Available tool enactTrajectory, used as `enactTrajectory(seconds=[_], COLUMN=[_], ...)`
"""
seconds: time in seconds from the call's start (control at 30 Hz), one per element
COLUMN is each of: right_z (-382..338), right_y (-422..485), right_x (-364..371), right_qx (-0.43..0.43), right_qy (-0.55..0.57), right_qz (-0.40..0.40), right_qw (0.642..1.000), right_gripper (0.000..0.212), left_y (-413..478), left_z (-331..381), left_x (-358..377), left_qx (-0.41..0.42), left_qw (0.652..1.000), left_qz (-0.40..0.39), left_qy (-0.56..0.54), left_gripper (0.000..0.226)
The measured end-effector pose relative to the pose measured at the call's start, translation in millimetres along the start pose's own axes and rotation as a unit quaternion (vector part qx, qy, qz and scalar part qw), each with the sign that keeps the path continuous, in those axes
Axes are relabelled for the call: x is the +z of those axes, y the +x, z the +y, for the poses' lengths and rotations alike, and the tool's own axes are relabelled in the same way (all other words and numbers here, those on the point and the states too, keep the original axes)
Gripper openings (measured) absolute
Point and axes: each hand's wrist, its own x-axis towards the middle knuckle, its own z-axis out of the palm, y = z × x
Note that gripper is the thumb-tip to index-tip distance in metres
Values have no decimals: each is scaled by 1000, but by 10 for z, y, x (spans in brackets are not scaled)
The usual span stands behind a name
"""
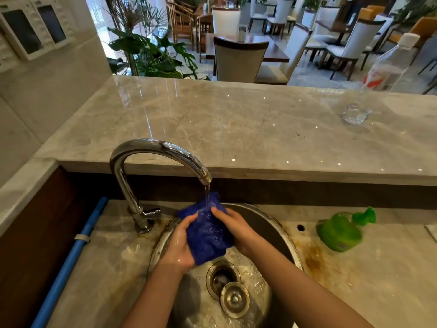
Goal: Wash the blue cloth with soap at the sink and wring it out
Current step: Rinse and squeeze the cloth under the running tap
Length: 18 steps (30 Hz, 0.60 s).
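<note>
A wet blue cloth (208, 233) hangs bunched between my two hands over the round steel sink (279, 229). My left hand (181, 245) grips its left side, thumb on top. My right hand (234, 229) grips its right side. Water runs from the curved chrome tap (151, 157) straight onto the top of the cloth. A green soap dispenser (340, 229) stands on the counter to the right of the sink, apart from both hands.
The drain (221, 278) is open, with its steel plug (234, 299) lying beside it in foamy water. A blue pipe (73, 254) lies along the left counter edge. On the raised marble ledge at the right stand a small glass (354, 113) and a clear bottle (390, 65).
</note>
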Motion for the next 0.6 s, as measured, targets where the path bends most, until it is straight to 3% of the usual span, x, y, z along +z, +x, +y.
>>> enactTrajectory(seconds=[0.13,0.3,0.4,0.5,0.6], right_z=[-10,74,267,355,274], right_y=[18,-68,-69,-45,20], right_x=[-63,138,393,481,402], right_qx=[-101,-156,-237,-282,-278], right_qy=[-57,-47,-121,-213,-236], right_qz=[91,104,129,172,192], right_qw=[989,981,955,920,911], right_gripper=[12,26,38,26,15], left_y=[35,128,233,287,326], left_z=[26,-22,-110,-188,-237], left_x=[-67,-21,67,179,198], left_qx=[24,62,148,166,137], left_qw=[997,994,980,972,978], left_qz=[44,78,106,135,134], left_qy=[53,51,82,99,77], left_gripper=[22,25,49,27,43])
